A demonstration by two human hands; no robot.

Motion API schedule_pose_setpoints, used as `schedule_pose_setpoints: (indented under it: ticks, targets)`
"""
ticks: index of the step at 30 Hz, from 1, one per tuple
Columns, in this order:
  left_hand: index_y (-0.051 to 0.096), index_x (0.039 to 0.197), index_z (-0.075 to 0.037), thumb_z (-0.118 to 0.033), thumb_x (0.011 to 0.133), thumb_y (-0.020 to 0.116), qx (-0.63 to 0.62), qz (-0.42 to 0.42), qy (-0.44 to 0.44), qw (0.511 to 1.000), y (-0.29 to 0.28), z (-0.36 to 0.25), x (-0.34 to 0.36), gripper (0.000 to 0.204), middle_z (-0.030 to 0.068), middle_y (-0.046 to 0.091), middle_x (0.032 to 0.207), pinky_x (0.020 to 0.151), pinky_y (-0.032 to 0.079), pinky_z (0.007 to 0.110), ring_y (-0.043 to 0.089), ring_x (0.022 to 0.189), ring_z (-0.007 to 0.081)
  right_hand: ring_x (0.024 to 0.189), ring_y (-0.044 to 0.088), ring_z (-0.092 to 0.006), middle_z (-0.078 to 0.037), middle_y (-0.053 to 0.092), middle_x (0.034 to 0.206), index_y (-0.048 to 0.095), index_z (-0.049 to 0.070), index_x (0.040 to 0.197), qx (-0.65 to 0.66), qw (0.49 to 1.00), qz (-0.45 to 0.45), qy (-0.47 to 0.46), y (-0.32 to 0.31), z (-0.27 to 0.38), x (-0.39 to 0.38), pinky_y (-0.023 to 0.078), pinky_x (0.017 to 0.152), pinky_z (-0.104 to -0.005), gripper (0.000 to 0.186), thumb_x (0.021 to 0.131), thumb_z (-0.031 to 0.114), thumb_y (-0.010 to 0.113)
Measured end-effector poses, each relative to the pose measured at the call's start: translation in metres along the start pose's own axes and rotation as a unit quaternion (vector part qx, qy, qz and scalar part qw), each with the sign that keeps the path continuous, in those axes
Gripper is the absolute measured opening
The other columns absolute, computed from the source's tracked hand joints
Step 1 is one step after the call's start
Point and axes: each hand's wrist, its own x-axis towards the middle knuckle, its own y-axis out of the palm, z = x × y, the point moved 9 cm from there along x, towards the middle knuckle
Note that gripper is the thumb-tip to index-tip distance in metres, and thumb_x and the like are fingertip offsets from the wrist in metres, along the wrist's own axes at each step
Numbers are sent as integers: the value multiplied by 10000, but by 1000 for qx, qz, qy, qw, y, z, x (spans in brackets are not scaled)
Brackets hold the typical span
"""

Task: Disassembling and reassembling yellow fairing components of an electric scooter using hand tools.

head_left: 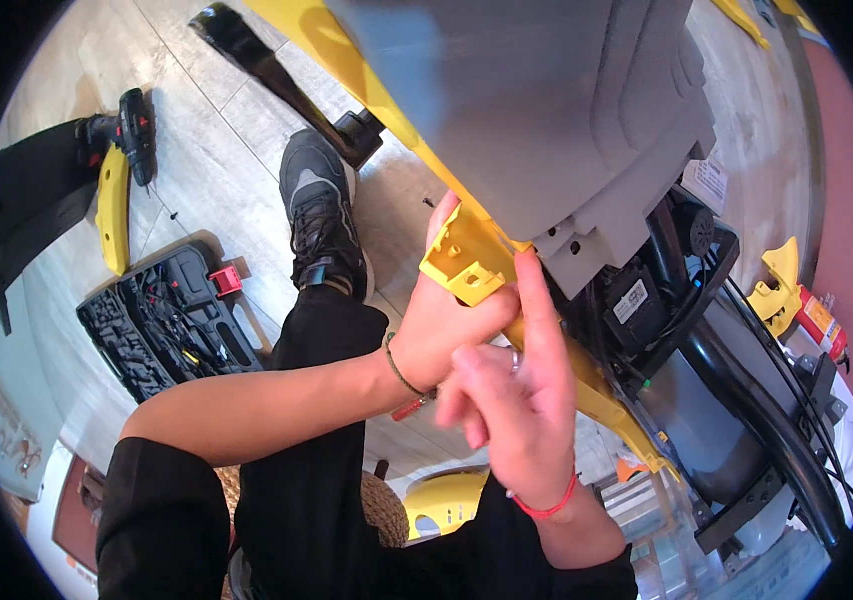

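Note:
My left hand [426,335] grips a small yellow plastic bracket [461,262] beside the yellow body panel [596,385]. Above them is the large grey molded cover [546,120]. My right hand [521,410] is below and right of the bracket, index finger stretched up against the yellow edge near the grey cover, other fingers loosely bent and apart, with nothing visible in them. A red handle [411,408], partly hidden, shows below my left wrist; whether it is held is unclear.
At left, an open tool case [131,330], drill [131,135], yellow strip [111,210] and black panel [31,210] lie on the floor [186,120]. My shoe [311,200] is mid-left. Black tubes, cables and housings [746,400] fill the right; more yellow parts [781,285] lie beyond.

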Motion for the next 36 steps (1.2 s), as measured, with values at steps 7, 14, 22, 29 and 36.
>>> schedule_pose_setpoints:
  ticks: [7, 14, 22, 29, 36]
  targets:
    - [459, 1036, -34, -55, 821, 557, -16, -2, -4, 1000, 0, 4, 1, 237, 17, 544, 919, 684, 416, 276, 514, 812, 108, 497, 384, 24, 72, 434, 583, 320, -31, 1459, -22, 998, -51, -23, -18, 2, -1, 289, 468, -163, 591, 915, 3, 547]
    - [567, 903, -34, -71, 846, 542, 30, 17, -2, 999, 1, 6, 0, 72, 8, 570, 835, 611, 426, 273, 529, 732, 97, 525, 358, 26, 76, 431, 635, 413, -34, 1411, -14, 998, -57, -18, -25, 0, -1, 287, 479, -176, 549, 878, -5, 539]
    - [571, 896, -29, -104, 833, 569, 58, -8, -18, 998, -1, 7, -4, 98, 14, 597, 811, 621, 454, 296, 550, 729, 115, 516, 378, -6, 38, 452, 621, 451, -32, 1380, -32, 997, -56, -31, -28, 3, 0, 327, 479, -204, 538, 854, 34, 540]
    - [553, 803, -36, -120, 833, 556, 58, -2, -35, 998, -4, 12, -7, 89, 3, 560, 713, 570, 420, 302, 514, 646, 110, 500, 427, -31, -16, 428, 546, 458, -33, 1369, -41, 997, -57, -26, -27, -1, -3, 368, 492, -223, 520, 867, 63, 552]
    - [548, 848, -27, -52, 828, 545, 269, 77, 185, 942, 11, -21, -13, 31, 10, 551, 773, 591, 427, 292, 513, 679, 113, 517, 425, -55, 17, 441, 564, 360, -38, 1425, -84, 986, -59, -133, -21, 6, -1, 352, 516, -224, 568, 894, 38, 544]
